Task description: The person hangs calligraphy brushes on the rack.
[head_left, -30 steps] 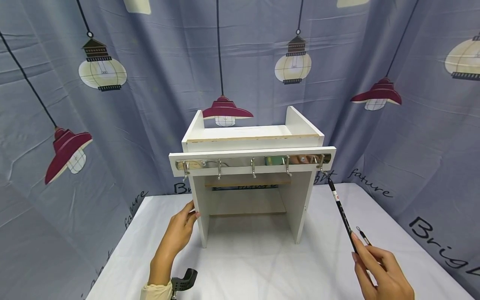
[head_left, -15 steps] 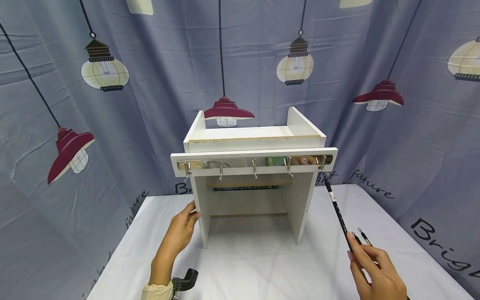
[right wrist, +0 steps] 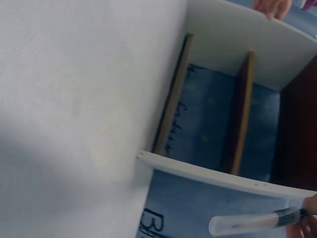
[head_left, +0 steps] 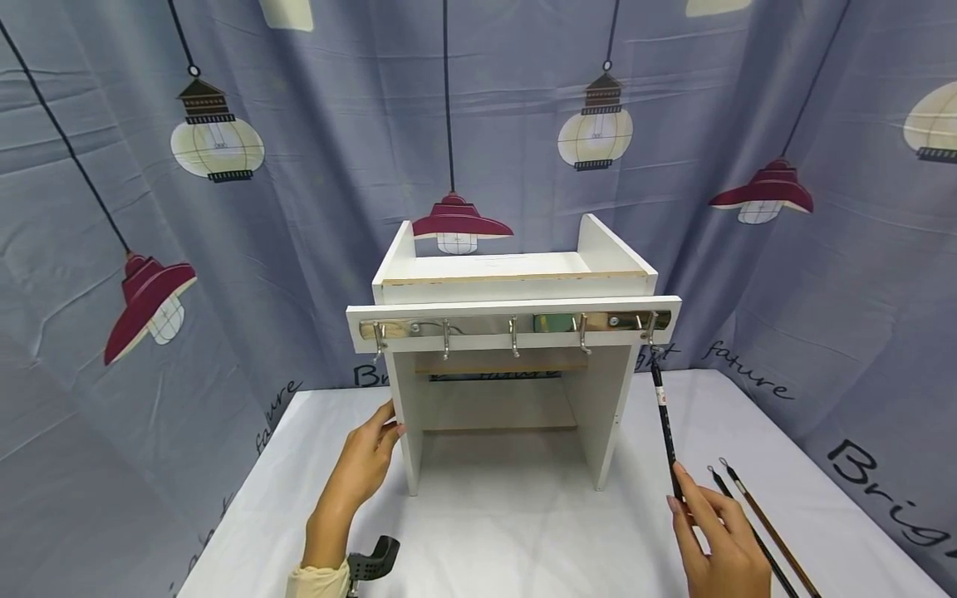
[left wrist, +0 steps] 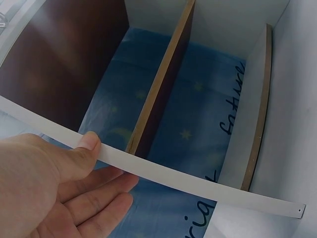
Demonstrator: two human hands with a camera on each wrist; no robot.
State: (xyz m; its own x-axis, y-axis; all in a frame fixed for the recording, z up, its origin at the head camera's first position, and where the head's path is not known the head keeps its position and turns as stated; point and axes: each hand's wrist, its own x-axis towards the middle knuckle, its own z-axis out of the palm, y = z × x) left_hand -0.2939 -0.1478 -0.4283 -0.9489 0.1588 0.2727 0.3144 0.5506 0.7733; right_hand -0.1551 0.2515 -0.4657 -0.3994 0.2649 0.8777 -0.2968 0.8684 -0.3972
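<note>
A white shelf unit [head_left: 516, 286] stands on the table, with a metal hook rail [head_left: 486, 326] across its front. A black brush [head_left: 661, 411] hangs almost straight down from the rightmost hook [head_left: 650, 332]. My right hand [head_left: 684, 498] pinches its lower end. In the right wrist view the brush's clear-capped tip [right wrist: 247, 223] pokes out from my fingers [right wrist: 304, 220]. My left hand [head_left: 385, 432] holds the shelf's left side panel. The left wrist view shows its thumb [left wrist: 89, 144] on the panel's front edge [left wrist: 173, 176] and the fingers on the outer face.
Two more thin brushes [head_left: 755, 523] lie on the white table [head_left: 523, 531] just right of my right hand. A blue lamp-print curtain [head_left: 224, 249] closes in the back and both sides. The other hooks are bare.
My right hand has moved left and a little nearer, swinging the hooked brush from a slant to nearly vertical. The two brushes on the table now show beside it. The left hand has stayed put.
</note>
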